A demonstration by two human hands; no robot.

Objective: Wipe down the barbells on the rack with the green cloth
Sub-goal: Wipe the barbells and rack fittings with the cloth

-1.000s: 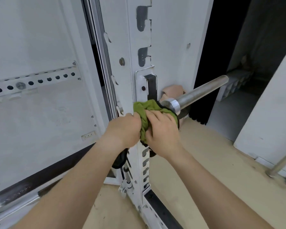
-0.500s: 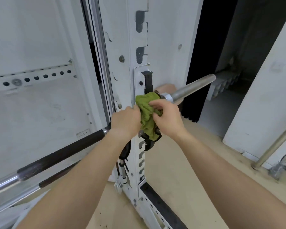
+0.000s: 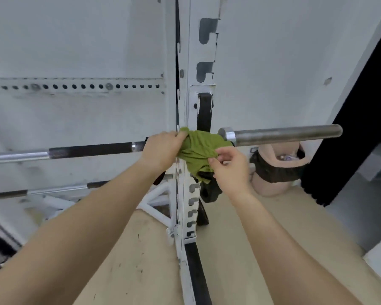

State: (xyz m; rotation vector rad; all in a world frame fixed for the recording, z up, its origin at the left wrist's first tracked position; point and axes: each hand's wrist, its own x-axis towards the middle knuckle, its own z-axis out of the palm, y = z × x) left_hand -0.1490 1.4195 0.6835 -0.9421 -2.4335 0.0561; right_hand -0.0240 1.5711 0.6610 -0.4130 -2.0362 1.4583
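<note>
A barbell (image 3: 92, 150) lies level across the white rack upright (image 3: 201, 102), its steel sleeve (image 3: 284, 135) sticking out to the right. The green cloth (image 3: 198, 148) is draped over the bar right at the upright. My left hand (image 3: 163, 148) is closed around the cloth's left end and the bar. My right hand (image 3: 231, 170) pinches the cloth's lower right edge between thumb and fingers. A second barbell (image 3: 53, 190) rests lower on the left.
The rack's white base struts (image 3: 156, 208) and a black floor rail (image 3: 196, 278) run below my arms. A pink bin with a dark band (image 3: 277, 170) stands on the beige floor at the right, beside a black curtain (image 3: 361, 128).
The view has swung to face the bar square on. My right hand has dropped from the cloth's top near the collar to its lower edge. The left hand keeps its hold.
</note>
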